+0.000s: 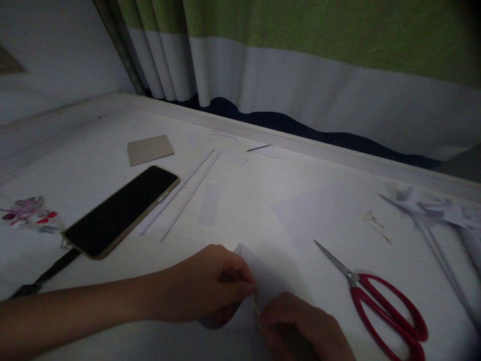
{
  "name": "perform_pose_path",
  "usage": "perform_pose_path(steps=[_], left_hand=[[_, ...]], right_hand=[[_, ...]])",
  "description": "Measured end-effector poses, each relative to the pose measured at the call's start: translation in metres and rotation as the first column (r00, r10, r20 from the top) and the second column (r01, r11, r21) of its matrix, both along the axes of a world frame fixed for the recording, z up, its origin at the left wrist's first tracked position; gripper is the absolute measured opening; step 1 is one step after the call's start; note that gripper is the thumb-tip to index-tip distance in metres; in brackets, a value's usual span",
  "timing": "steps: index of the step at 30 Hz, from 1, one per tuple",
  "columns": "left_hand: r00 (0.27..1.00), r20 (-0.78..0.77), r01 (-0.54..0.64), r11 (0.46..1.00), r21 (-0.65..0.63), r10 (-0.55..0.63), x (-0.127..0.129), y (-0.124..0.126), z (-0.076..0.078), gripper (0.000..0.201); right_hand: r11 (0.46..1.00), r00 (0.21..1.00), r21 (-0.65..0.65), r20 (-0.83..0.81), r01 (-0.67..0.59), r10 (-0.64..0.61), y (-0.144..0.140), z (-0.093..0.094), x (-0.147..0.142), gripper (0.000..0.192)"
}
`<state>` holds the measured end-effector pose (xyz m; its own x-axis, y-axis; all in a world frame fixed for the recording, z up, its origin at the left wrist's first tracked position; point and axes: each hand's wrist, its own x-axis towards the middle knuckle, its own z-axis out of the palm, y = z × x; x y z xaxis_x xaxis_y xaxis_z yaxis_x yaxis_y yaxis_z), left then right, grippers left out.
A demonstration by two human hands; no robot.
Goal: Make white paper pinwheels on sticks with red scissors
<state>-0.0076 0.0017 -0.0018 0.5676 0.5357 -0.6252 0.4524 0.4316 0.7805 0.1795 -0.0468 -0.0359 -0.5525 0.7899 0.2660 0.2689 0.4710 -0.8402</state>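
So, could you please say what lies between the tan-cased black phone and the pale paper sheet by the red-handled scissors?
The head view shows two thin white rods and a pale paper strip.

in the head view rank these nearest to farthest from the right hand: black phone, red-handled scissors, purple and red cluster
From the right hand:
1. Red-handled scissors, just to its right
2. Black phone, left, beyond the left forearm
3. Purple and red cluster, far left
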Motion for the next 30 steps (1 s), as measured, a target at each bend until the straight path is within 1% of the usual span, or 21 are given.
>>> perform_pose_path(steps=[4, 8, 12, 15, 20, 22, 25, 27, 30], left_hand=[[1.0, -0.009, -0.003, 1.0, -0.012, 0.003, -0.0007, -0.0041, -0.0027, 0.023], [1.0, 0.004, -0.01, 1.0, -0.02, 0.01, -0.001, -0.0052, -0.0029, 0.02], [1.0, 0.01, 0.002, 0.999, -0.039, -0.001, -0.0018, -0.0041, -0.0011, 0.017], [1.0, 0.019, 0.011, 0.999, -0.03, -0.01, -0.0021, -0.0042, -0.001, 0.018], [0.999, 0.043, 0.018, 1.0, -0.016, -0.017, -0.0018, -0.0056, -0.0021, 0.018], [0.999, 0.049, 0.019, 1.0, -0.006, -0.019, -0.002, -0.0064, -0.0027, 0.018], [0.998, 0.065, 0.022, 1.0, 0.0, -0.022, -0.0029, -0.0074, -0.0034, 0.018], [0.997, 0.075, 0.022, 1.0, -0.01, -0.021, -0.0036, -0.0077, -0.0038, 0.018], [0.996, 0.091, 0.018, 0.999, -0.027, -0.015, -0.0042, -0.0075, -0.0041, 0.018]], right_hand=[[1.0, 0.999, 0.001, 0.054, -0.004, 0.003, -0.0016, -0.0029, 0.0009, 0.024], [1.0, 0.999, -0.02, 0.048, 0.024, -0.023, -0.0025, -0.0031, 0.0003, 0.02], [1.0, 0.998, 0.009, 0.057, 0.007, -0.007, -0.0018, -0.0013, -0.0001, 0.02], [0.999, 0.997, 0.031, 0.081, -0.019, 0.016, -0.0016, -0.0005, 0.0018, 0.021], [0.999, 0.995, 0.04, 0.101, -0.022, 0.018, -0.0015, -0.0018, 0.0031, 0.02], [0.999, 0.996, 0.042, 0.092, -0.011, 0.007, -0.0026, -0.0038, 0.0018, 0.02], [0.998, 0.997, 0.04, 0.058, 0.055, -0.057, -0.005, -0.0069, -0.0007, 0.017], [0.997, 0.996, 0.026, 0.047, 0.076, -0.077, -0.0058, -0.0077, -0.0013, 0.014], [1.0, 0.997, 0.018, 0.077, 0.011, -0.013, -0.0046, -0.006, 0.0002, 0.016]])
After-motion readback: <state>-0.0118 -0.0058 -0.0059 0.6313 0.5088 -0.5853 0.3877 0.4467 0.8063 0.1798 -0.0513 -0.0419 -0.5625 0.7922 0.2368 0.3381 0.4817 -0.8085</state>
